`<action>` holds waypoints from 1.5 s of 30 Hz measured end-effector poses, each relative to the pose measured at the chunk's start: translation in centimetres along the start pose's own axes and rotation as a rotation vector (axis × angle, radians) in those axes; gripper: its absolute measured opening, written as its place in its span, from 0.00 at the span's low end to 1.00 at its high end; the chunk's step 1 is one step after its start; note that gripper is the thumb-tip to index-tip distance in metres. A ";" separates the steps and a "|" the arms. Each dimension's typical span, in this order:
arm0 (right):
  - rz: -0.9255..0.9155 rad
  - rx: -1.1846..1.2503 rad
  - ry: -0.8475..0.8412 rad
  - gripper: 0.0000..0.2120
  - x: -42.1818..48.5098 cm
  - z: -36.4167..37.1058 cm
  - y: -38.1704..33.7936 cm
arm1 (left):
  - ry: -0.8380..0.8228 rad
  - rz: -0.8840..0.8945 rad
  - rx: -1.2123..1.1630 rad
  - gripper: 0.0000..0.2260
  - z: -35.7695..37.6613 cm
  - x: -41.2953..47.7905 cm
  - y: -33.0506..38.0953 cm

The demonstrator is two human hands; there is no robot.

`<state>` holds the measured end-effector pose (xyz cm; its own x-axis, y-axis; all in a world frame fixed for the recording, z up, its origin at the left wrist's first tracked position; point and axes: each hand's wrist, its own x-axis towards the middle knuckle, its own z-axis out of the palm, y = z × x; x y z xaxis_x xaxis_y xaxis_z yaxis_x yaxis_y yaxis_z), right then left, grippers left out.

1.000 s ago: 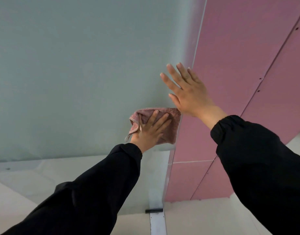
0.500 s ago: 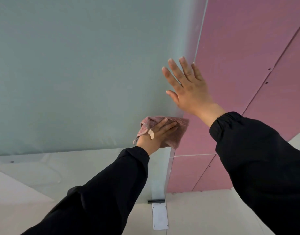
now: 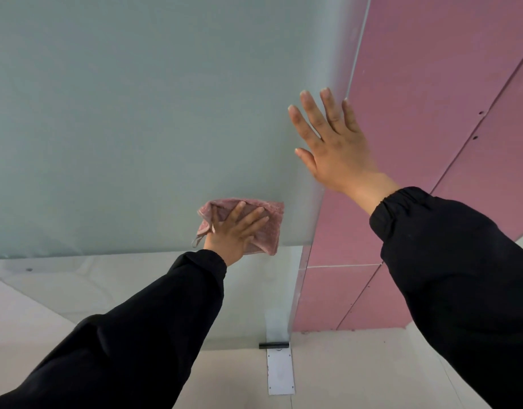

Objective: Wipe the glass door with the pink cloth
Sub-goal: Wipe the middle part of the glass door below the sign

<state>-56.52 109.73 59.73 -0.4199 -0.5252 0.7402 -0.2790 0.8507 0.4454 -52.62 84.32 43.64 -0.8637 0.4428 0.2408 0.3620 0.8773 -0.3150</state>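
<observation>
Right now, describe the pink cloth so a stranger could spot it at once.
Find the big frosted glass door filling the left of the view, then drop to the frosting's lower right corner. There the left hand presses the pink cloth flat against the glass. Unlike the smooth pink wall panels alongside, it is small, folded and nubbly.

I see what looks like an office or commercial interior, though I can't tell which. A frosted glass door sits on a black clamp and a metal floor plate, beside pink wall panels with visible screws, over a pale smooth floor.
</observation>
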 end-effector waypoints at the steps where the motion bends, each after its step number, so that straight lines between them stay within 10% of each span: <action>1: 0.000 -0.001 -0.003 0.32 0.0 0.0 0.0 | -0.066 -0.038 -0.031 0.38 -0.1 0.3 0.7; 8: 0.001 -0.025 -0.028 0.32 0.0 -0.1 -0.1 | -0.351 0.005 -0.150 0.27 -3.0 3.7 8.2; 15: -0.020 -0.085 -0.046 0.33 -0.1 -0.3 0.1 | -0.235 0.219 0.048 0.38 -2.4 6.2 11.4; 24: 0.006 -0.086 -0.016 0.35 -0.1 -0.3 -0.1 | -0.487 0.460 0.179 0.63 4.9 5.8 4.3; 36: 0.147 0.087 -0.237 0.37 0.5 -3.2 -2.9 | -0.537 0.134 0.360 0.37 0.9 -5.5 -11.3; 41: 0.238 0.127 -0.296 0.40 0.7 -3.4 -4.7 | -0.339 -0.052 0.159 0.51 -0.1 -6.7 -12.1; 45: 0.242 0.164 -0.345 0.39 1.0 -4.0 -6.5 | -0.569 -0.085 0.068 0.35 0.3 -5.4 -9.7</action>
<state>-51.68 103.72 59.59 -0.7454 -0.3110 0.5896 -0.2590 0.9501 0.1737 -51.55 73.36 45.12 -0.9482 0.1861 -0.2575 0.2763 0.8831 -0.3792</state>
